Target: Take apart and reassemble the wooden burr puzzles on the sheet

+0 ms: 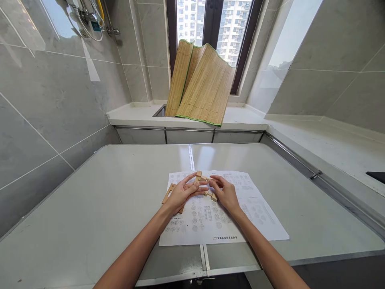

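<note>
Over the printed sheet (231,224), my left hand (185,192) is closed on a notched wooden puzzle piece (199,175), held between thumb and fingers. Facing it, my right hand (225,194) pinches another small wooden puzzle piece (205,179) close to the first. Whether the two pieces are joined I cannot tell, as my fingers cover part of them. Just below the fingertips a pale notched wooden piece (213,197) shows, lying on the sheet or very near it. Partly under my left hand and wrist is a brown wooden board (167,195) with a slot.
The sheet carries small line diagrams and lies on a pale table (90,212) with a metal seam down its middle. Behind the table, a folded bamboo mat (207,88) leans on a white ledge (135,114) before the window. Tiled walls stand on both sides.
</note>
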A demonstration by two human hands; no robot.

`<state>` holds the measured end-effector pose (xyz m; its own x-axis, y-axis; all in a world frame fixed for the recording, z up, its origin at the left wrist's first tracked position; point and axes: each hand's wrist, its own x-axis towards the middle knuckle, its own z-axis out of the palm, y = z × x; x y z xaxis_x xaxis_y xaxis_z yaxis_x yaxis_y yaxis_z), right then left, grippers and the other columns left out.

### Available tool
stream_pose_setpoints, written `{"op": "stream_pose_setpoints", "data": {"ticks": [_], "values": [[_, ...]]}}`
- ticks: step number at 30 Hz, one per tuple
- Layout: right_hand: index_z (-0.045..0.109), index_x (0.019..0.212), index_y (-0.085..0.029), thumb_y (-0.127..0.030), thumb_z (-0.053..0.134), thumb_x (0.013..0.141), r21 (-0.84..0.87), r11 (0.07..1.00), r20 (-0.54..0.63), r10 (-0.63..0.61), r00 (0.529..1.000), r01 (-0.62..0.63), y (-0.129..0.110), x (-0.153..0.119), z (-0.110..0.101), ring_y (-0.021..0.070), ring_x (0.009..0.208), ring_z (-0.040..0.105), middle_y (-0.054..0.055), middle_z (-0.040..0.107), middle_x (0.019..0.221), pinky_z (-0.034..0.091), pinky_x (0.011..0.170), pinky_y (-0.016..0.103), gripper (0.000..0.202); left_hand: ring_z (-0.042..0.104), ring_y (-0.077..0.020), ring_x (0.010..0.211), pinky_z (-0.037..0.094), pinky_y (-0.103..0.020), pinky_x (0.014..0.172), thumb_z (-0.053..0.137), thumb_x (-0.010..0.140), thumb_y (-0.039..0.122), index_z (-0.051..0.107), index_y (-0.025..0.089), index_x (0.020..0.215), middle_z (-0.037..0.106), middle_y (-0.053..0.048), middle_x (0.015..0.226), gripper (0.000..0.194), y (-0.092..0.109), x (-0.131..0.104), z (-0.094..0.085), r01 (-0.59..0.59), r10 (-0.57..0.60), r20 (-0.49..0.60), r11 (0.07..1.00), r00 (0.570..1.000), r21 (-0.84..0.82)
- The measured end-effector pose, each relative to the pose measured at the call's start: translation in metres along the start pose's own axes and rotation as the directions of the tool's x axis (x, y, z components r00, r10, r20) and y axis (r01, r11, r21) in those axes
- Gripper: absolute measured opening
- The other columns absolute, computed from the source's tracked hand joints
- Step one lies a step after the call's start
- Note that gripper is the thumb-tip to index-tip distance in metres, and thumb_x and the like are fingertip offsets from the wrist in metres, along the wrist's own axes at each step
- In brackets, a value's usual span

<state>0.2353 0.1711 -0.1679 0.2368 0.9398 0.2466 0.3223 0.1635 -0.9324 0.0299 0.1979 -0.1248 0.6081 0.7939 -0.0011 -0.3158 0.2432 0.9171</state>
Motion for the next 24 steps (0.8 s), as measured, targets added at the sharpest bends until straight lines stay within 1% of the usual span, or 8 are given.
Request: {"op": "stream_pose_setpoints", "data": {"ticks": [2, 5, 7, 11, 14, 18, 21, 24], "values": [[0.072, 0.108, -0.021, -0.059, 0.065, 0.089, -0.005, 1.0, -0.029, 0.015, 0.999, -0.015, 0.001, 0.001, 0.0, 0.0273, 0.086, 0.073, 0.01, 0.08, 0.095, 0.054, 0.08, 0.039, 0.042, 0.075, -0.0262, 0.101, 0.054, -0.043, 0.097, 0.072, 0.092, 0.04, 0.044, 0.016, 0.149, 0.072, -0.018, 0.125, 0.068, -0.001, 0.001, -0.001, -0.021, 0.027, -0.026, 0.983, 0.999, 0.181], [0.073, 0.103, -0.019, -0.064, 0.066, 0.085, 0.109, 0.991, -0.038, 0.083, 0.996, -0.079, 0.004, 0.005, 0.0, 0.0252, 0.078, 0.071, 0.01, 0.079, 0.093, 0.053, 0.071, 0.036, 0.048, 0.073, -0.0206, 0.086, 0.054, -0.033, 0.079, 0.067, 0.093, 0.047, 0.054, 0.017, 0.142, 0.074, -0.016, 0.12, 0.059, -0.001, 0.003, -0.002, -0.061, 0.101, -0.07, 0.897, 0.992, 0.438], [0.074, 0.099, -0.018, -0.066, 0.067, 0.083, 0.22, 0.967, -0.013, 0.135, 0.991, -0.129, 0.007, 0.008, -0.001, 0.0231, 0.074, 0.068, 0.011, 0.078, 0.094, 0.052, 0.067, 0.034, 0.051, 0.071, -0.0178, 0.077, 0.052, -0.03, 0.07, 0.061, 0.095, 0.051, 0.059, 0.017, 0.136, 0.075, -0.014, 0.116, 0.053, -0.001, 0.002, -0.002, -0.077, 0.122, -0.055, 0.853, 0.991, 0.517], [0.075, 0.095, -0.018, -0.064, 0.069, 0.083, 0.354, 0.918, 0.009, 0.188, 0.982, -0.179, 0.007, 0.011, -0.004, 0.02, 0.07, 0.062, 0.01, 0.077, 0.094, 0.052, 0.067, 0.033, 0.048, 0.065, -0.0141, 0.063, 0.048, -0.027, 0.062, 0.053, 0.098, 0.054, 0.065, 0.018, 0.129, 0.076, -0.011, 0.108, 0.049, -0.003, 0.0, 0.003, -0.076, 0.073, 0.028, 0.826, 0.997, 0.558], [0.075, 0.095, -0.019, -0.063, 0.068, 0.084, 0.371, 0.91, 0.022, 0.189, 0.982, -0.183, 0.004, 0.01, -0.005, 0.0198, 0.07, 0.062, 0.009, 0.077, 0.094, 0.052, 0.068, 0.033, 0.046, 0.063, -0.0131, 0.06, 0.047, -0.027, 0.061, 0.05, 0.099, 0.056, 0.066, 0.018, 0.126, 0.076, -0.009, 0.102, 0.049, -0.004, -0.001, 0.005, -0.064, 0.05, 0.04, 0.836, 0.998, 0.546], [0.074, 0.096, -0.019, -0.063, 0.067, 0.085, 0.272, 0.948, 0.02, 0.164, 0.986, -0.163, 0.005, 0.009, -0.002, 0.0213, 0.073, 0.065, 0.008, 0.077, 0.088, 0.05, 0.067, 0.032, 0.046, 0.06, -0.0134, 0.061, 0.046, -0.027, 0.061, 0.05, 0.098, 0.059, 0.065, 0.015, 0.127, 0.073, -0.009, 0.093, 0.054, -0.004, 0.002, 0.003, -0.043, 0.035, 0.025, 0.891, 0.999, 0.452], [0.073, 0.095, -0.02, -0.062, 0.066, 0.086, 0.112, 0.989, 0.011, 0.1, 0.995, -0.101, 0.005, 0.006, 0.0, 0.0224, 0.076, 0.067, 0.007, 0.077, 0.088, 0.05, 0.069, 0.032, 0.044, 0.056, -0.0122, 0.061, 0.043, -0.028, 0.061, 0.055, 0.096, 0.059, 0.063, 0.014, 0.128, 0.069, -0.008, 0.093, 0.056, -0.004, 0.004, -0.001, -0.005, 0.0, 0.02, 0.956, 1.0, 0.294], [0.074, 0.093, -0.021, -0.059, 0.059, 0.093, -0.084, 0.997, 0.012, -0.002, 1.0, 0.003, 0.003, 0.003, 0.001, 0.0223, 0.074, 0.067, 0.006, 0.077, 0.086, 0.049, 0.07, 0.033, 0.041, 0.046, -0.0089, 0.056, 0.038, -0.027, 0.06, 0.059, 0.095, 0.055, 0.064, 0.011, 0.126, 0.06, -0.003, 0.081, 0.054, -0.002, 0.003, -0.002, 0.075, -0.077, 0.027, 0.995, 0.997, 0.071]]}}
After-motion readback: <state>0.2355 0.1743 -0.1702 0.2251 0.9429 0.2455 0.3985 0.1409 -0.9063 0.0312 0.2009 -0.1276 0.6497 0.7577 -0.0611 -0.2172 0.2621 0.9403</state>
